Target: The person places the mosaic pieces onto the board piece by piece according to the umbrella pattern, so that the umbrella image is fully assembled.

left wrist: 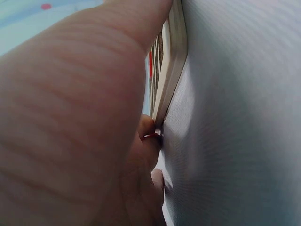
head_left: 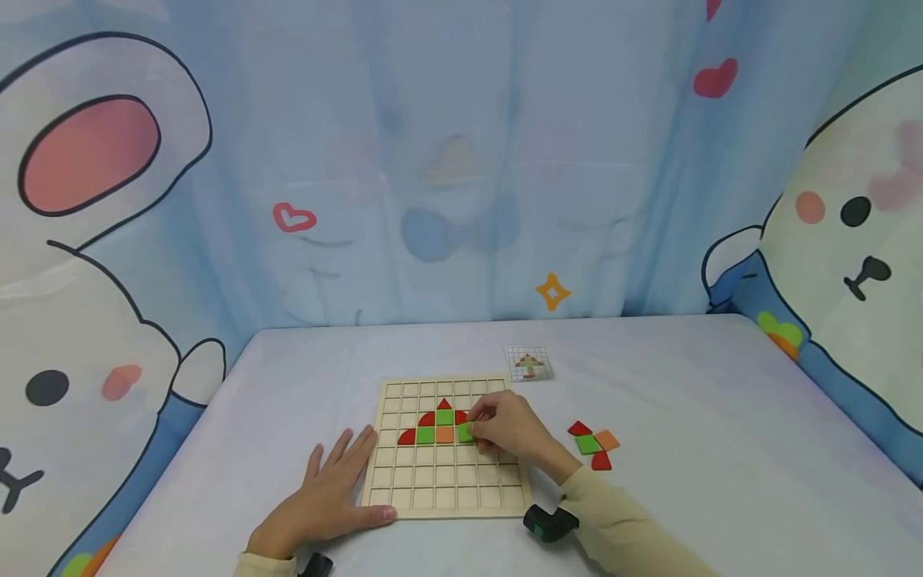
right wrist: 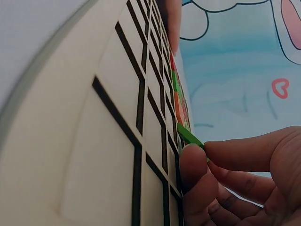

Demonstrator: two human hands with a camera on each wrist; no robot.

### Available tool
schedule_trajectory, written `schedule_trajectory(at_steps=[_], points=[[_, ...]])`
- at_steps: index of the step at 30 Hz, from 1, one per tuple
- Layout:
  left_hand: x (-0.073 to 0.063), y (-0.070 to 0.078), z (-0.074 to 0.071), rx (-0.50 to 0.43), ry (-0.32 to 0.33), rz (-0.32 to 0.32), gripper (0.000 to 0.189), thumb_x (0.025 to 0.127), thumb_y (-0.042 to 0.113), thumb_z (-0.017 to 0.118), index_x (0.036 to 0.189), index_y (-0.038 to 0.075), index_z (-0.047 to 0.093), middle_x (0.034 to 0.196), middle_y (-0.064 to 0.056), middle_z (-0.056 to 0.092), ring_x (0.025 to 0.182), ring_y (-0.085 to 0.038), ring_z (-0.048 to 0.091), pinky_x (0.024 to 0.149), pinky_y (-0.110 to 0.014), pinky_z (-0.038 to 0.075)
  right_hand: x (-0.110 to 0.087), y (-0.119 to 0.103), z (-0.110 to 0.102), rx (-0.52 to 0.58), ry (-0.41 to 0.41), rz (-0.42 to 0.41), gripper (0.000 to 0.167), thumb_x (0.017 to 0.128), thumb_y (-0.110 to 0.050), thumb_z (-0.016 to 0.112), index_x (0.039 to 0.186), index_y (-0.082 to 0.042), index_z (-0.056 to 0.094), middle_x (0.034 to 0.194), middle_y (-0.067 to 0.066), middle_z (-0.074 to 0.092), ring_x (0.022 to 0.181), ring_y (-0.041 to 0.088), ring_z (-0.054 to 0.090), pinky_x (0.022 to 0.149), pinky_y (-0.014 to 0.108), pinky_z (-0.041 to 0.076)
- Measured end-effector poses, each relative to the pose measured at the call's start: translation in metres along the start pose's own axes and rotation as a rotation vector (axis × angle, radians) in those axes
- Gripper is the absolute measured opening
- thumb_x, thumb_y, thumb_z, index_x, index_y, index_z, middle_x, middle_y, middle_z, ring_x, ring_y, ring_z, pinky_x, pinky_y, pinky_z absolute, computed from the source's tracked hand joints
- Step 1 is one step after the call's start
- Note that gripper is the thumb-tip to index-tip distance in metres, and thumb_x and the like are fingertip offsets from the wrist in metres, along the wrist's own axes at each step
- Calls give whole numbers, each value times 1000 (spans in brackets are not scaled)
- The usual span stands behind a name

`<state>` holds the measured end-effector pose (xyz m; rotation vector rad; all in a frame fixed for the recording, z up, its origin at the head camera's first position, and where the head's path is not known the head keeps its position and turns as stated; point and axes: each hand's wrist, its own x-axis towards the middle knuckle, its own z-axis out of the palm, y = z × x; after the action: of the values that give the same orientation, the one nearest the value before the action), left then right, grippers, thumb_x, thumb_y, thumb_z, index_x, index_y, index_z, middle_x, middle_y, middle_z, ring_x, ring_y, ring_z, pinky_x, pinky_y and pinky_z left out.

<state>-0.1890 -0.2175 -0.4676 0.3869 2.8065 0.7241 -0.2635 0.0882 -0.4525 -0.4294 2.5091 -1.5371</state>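
Note:
A wooden grid board (head_left: 436,477) lies on the white table, with red, green and orange tiles set in its squares. My right hand (head_left: 508,425) pinches a green square tile (head_left: 465,433) at the right end of the lower tile row. In the right wrist view that green tile (right wrist: 189,136) is tilted, one edge down at the grid beside the orange tile (right wrist: 178,107). My left hand (head_left: 324,489) lies spread at the board's left side, thumb at the front-left corner and fingertips at the left edge. The left wrist view shows the board's side (left wrist: 170,75) against this hand.
Right of the board several loose tiles lie together, among them a green one (head_left: 587,444), an orange one (head_left: 607,440) and a red one (head_left: 601,461). Behind the board is a small pattern card (head_left: 529,364). A blue cartoon curtain (head_left: 461,160) hangs behind the table.

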Motion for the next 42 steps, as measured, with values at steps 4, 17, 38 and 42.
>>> schedule_trajectory(at_steps=[4,17,38,42], points=[[-1,2,-1,1,1,2,123,82,70,81,171,6,24,177,-13,20,163,-41,4,123,-71,-7,0,1,2,-11,7,-11,4,95,-2,77,95,1,74,69,4,66,56,15,64,54,30,55],[0,1,0,-2,3,10,123,82,70,82,171,5,24,177,-14,21,163,-41,4,122,-71,-7,2,2,8,-109,39,-64,4,95,-3,76,96,0,75,74,0,64,55,13,63,56,29,52],[1,0,0,16,6,9,123,83,69,82,171,6,24,177,-13,21,163,-42,6,122,-73,-4,1,4,8,-218,28,-142,10,96,3,72,102,-4,76,78,-2,61,63,12,57,61,28,50],[1,0,0,14,3,2,123,83,69,82,171,6,24,177,-13,21,163,-42,6,122,-72,-5,0,3,6,-227,26,-158,10,96,2,72,102,-4,77,77,-3,62,62,11,57,61,28,50]])
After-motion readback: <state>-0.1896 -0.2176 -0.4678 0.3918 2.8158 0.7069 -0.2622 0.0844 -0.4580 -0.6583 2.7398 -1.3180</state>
